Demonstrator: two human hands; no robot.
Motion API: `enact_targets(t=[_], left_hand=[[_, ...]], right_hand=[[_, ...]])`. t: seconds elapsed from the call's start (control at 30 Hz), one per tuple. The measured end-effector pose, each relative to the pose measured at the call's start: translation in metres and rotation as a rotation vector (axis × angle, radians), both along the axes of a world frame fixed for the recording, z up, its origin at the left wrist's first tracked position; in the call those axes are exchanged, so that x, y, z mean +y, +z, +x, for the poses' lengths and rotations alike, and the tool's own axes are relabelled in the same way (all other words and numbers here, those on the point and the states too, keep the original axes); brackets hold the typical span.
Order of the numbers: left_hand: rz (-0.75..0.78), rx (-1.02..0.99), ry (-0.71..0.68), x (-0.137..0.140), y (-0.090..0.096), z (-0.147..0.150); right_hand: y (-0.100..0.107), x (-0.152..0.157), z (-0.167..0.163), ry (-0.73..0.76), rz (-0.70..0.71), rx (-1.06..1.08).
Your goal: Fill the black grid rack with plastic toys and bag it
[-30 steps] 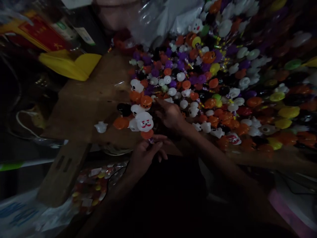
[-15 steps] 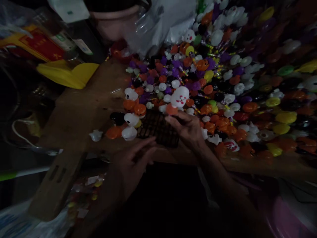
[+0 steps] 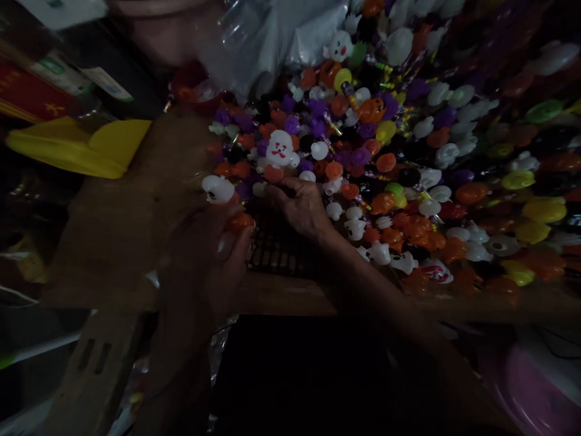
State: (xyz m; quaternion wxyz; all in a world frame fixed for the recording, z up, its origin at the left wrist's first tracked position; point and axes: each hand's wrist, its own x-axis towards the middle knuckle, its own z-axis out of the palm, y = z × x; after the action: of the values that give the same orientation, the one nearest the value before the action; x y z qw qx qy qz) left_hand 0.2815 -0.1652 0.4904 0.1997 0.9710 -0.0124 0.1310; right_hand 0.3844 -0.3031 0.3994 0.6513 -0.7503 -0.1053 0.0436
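Note:
In the head view, my right hand pinches a small toy figure by its orange lower part. The toy figure has a white head with red face marks and is held upright above a dark grid tray. My left hand is at the tray's left edge, dim and slightly blurred. Its fingers and thumb curl round an orange pumpkin toy. Just beyond those fingers is a white ghost-like toy with a black mark. Other toys under the left palm are mostly hidden.
A large heap of small orange, white, purple, black and yellow toys covers the wooden table behind and to the right. A yellow scoop-like piece lies at left. Behind are a red bowl, clear plastic bags and a pinkish tub.
My left hand has moved up and over the small group of toys beside the tray and curled round one. My right hand has carried the white-headed toy left and slightly away. The view has shifted.

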Motion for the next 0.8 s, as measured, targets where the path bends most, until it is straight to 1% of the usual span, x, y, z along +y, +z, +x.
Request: enact_targets(t=[0.07,0.2,0.3,0.43,0.5,0.6,0.67,0.73,0.8], left_hand=[[-0.021,0.019,0.007,0.005,0.003,-0.003],[-0.027,0.042,0.027,0.007,0.002,-0.001],[-0.032,0.076,0.059,0.005,0.001,0.001],[-0.038,0.109,0.098,0.004,0.001,-0.001],[-0.044,0.11,0.096,0.003,0.001,-0.003],[-0.057,0.112,0.11,0.002,0.001,-0.006],[-0.058,0.108,0.111,0.002,0.0,-0.007],[-0.058,0.117,0.104,0.002,0.0,-0.007],[-0.054,0.138,0.091,0.004,-0.001,-0.007]], right_hand=[[-0.003,0.001,-0.002,0.057,0.009,-0.007],[-0.004,0.007,-0.006,0.139,-0.107,-0.052],[-0.004,0.009,-0.004,0.139,-0.159,-0.147],[-0.009,0.006,-0.003,0.103,-0.268,-0.227],[-0.012,0.004,-0.005,0.096,-0.249,-0.235],[-0.014,0.005,-0.007,0.055,-0.152,-0.229],[-0.012,0.005,-0.009,0.056,-0.116,-0.209],[-0.01,0.004,-0.012,0.077,-0.136,-0.183],[-0.006,0.001,-0.014,0.081,-0.21,-0.163]])
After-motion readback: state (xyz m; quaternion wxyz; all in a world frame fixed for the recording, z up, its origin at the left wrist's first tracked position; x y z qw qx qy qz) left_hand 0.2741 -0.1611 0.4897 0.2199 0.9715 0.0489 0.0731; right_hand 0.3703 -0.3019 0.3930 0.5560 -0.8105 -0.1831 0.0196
